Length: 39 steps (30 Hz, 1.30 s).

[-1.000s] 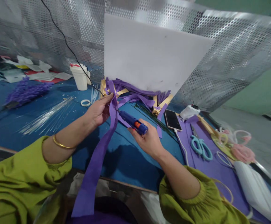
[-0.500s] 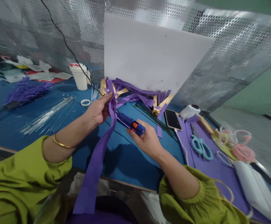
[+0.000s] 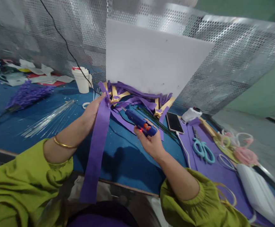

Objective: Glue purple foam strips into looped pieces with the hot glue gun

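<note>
My left hand (image 3: 95,108) is closed on the upper part of a long purple fabric strip (image 3: 97,142), whose lower end hangs past the table's front edge. A blue hot glue gun (image 3: 137,120) with an orange trigger is gripped in my right hand (image 3: 151,142), a small red light glowing on it. Its nozzle points left toward the strip, with a gap between them. Behind my hands lie small tan-wrapped bundles (image 3: 160,108) with purple sprigs and more purple strips (image 3: 139,91).
Left are a lavender bunch (image 3: 28,96), clear glue sticks or rods (image 3: 49,118), a tape roll (image 3: 85,105) and a white cup (image 3: 81,80). Right are green stems (image 3: 156,121), a charging phone (image 3: 174,123), blue-handled scissors (image 3: 202,149) and a pink coil (image 3: 245,155). A white board (image 3: 154,56) stands behind.
The glue gun has moved right, away from the strip. My left hand has shifted slightly left, turning the strip so its flat side faces me.
</note>
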Tool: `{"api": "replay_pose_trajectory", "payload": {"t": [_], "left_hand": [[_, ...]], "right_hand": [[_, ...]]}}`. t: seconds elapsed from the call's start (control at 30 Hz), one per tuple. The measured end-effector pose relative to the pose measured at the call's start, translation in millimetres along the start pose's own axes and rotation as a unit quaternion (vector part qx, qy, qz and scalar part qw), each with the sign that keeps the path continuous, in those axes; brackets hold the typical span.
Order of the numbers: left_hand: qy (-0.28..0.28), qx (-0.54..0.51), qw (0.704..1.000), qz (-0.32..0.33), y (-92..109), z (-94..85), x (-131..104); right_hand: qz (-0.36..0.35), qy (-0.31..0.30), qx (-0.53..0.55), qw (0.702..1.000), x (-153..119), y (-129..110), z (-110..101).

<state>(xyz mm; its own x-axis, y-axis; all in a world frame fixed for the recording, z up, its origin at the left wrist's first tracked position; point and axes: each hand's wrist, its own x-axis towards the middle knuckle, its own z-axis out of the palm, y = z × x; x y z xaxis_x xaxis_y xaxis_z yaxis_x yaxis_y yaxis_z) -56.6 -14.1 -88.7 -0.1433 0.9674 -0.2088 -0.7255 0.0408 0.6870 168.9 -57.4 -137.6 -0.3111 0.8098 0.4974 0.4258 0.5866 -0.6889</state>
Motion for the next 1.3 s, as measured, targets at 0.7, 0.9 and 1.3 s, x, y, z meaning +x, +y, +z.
{"api": "replay_pose_trajectory", "payload": {"t": [0.7,0.9,1.3], "left_hand": [[-0.056,0.039,0.993,0.100,-22.0,6.9,-10.3],[-0.113,0.091,0.982,0.124,-26.2,8.0,-18.1],[-0.141,0.151,0.962,0.180,-35.9,8.1,-28.7]], "right_hand": [[0.056,-0.092,0.153,0.982,8.4,-2.8,2.9],[0.217,-0.126,0.455,0.855,3.3,-23.1,8.2],[0.133,0.003,0.206,0.969,19.2,-19.2,-37.9]]}}
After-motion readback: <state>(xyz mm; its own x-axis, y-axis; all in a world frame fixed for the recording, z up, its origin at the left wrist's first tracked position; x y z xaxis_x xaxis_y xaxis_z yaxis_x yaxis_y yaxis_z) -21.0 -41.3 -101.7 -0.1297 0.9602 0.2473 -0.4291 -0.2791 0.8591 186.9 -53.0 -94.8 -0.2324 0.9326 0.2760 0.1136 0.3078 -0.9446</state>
